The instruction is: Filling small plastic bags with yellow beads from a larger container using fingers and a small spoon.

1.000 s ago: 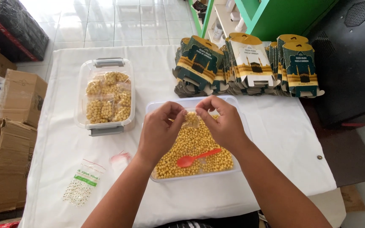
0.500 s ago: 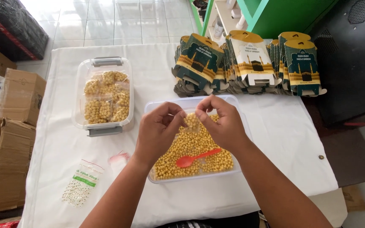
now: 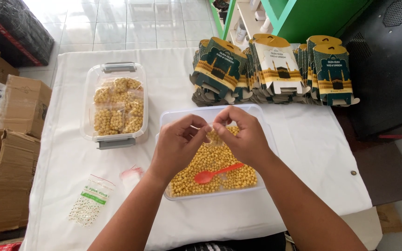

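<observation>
My left hand [image 3: 177,145] and my right hand [image 3: 241,132] meet over a clear plastic tub [image 3: 173,117] full of loose yellow chickpeas [image 3: 219,162]. Together the fingers pinch the top of a small clear plastic bag [image 3: 212,135] holding some chickpeas. A red plastic spoon [image 3: 212,174] lies on the chickpeas just below my right hand.
A second lidded tub [image 3: 117,139] with several filled bags sits at left. Stacks of flat green and cream cartons [image 3: 275,72] line the back of the white table [image 3: 70,162]. A pack of small bags [image 3: 89,201] lies front left. Cardboard boxes [image 3: 5,176] stand on the floor at left.
Both hands stay over the tub, shifting slightly while the fingers work at the top of the small bag. Nothing else has moved.
</observation>
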